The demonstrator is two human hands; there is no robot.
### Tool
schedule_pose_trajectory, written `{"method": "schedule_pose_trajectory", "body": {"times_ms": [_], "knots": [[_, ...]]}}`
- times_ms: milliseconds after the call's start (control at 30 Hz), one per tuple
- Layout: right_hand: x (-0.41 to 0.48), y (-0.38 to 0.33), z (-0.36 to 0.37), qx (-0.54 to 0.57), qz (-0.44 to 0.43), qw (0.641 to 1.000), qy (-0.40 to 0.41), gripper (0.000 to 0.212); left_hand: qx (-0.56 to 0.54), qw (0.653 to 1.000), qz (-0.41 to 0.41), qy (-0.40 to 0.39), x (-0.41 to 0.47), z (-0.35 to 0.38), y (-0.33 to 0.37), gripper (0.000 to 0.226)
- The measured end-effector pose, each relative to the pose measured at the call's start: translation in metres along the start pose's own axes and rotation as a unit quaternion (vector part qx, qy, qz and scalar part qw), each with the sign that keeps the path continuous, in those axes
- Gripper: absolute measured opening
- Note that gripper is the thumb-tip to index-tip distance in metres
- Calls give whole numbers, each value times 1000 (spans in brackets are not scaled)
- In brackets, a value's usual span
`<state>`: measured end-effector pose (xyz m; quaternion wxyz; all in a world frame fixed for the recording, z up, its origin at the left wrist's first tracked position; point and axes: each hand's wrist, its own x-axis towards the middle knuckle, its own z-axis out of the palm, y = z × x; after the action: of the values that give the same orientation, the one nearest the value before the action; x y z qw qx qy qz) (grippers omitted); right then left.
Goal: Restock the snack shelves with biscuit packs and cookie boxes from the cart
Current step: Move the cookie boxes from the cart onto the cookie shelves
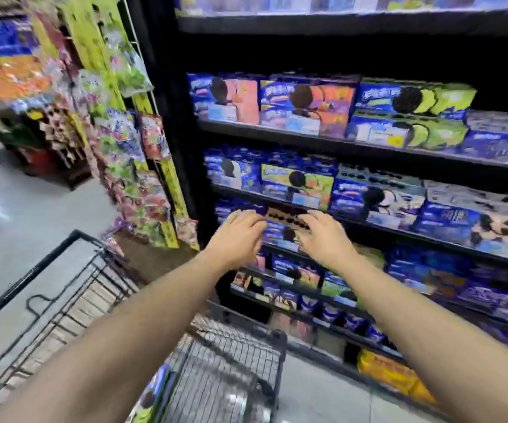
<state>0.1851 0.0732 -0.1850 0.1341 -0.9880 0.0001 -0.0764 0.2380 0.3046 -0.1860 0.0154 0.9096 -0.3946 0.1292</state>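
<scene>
Both my arms reach over the cart to the third shelf (350,222) of a black snack unit. A cookie box (286,219) with a brown top and dark round biscuits printed on it sits at the shelf's front. My left hand (237,235) lies against its left side and my right hand (323,238) against its right side. The fingers of both look fairly straight and rest on the box; motion blur hides the exact contact. In the black wire cart (277,337) below, a blue cookie pack (155,392) stands near the front.
Blue cookie boxes (307,105) fill the shelves above, beside and below. Hanging candy bags (130,141) on a wire rack flank the unit's left edge. Yellow packs (390,374) sit on the bottom shelf. Grey aisle floor (33,215) lies to the left.
</scene>
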Motion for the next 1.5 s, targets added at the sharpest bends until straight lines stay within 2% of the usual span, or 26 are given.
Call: {"method": "schedule_pose_trajectory", "body": {"times_ms": [200, 400, 500, 567, 633, 767, 867, 1067, 1167, 1233, 1300, 1400, 1467, 1500], "knots": [[5, -90, 137, 72, -91, 984, -134, 43, -49, 987, -148, -40, -119, 53, -69, 35], [-22, -166, 277, 124, -111, 936, -311, 45, -95, 938, -310, -119, -253, 133, -94, 27], [-38, -193, 350, 149, -88, 913, -370, 42, -128, 894, -389, -183, -312, 189, -113, 36], [-45, -210, 399, 158, -76, 897, -405, 49, -153, 849, -445, -239, -346, 230, -130, 42], [-47, -224, 445, 164, -56, 887, -427, 56, -176, 813, -467, -301, -374, 271, -147, 53], [-49, -250, 539, 181, 17, 856, -484, 62, -184, 774, -431, -425, -419, 351, -176, 63], [-50, -265, 595, 197, 62, 841, -500, 62, -177, 778, -368, -477, -443, 400, -191, 64], [-51, -279, 673, 256, 150, 802, -518, 47, -149, 800, -287, -505, -472, 451, -209, 73], [-55, -277, 691, 300, 184, 778, -520, 66, -154, 796, -272, -518, -476, 458, -211, 82], [-57, -277, 698, 319, 203, 775, -506, 57, -161, 796, -265, -519, -474, 456, -213, 82], [-57, -277, 701, 314, 212, 787, -488, 43, -176, 792, -267, -520, -472, 453, -216, 79], [-57, -283, 696, 340, 250, 770, -479, 40, -192, 783, -269, -527, -470, 449, -220, 82], [-62, -283, 693, 365, 286, 769, -439, 54, -198, 784, -255, -529, -471, 448, -223, 79], [-68, -285, 692, 388, 307, 765, -412, 71, -209, 784, -255, -526, -472, 448, -225, 75]]}}
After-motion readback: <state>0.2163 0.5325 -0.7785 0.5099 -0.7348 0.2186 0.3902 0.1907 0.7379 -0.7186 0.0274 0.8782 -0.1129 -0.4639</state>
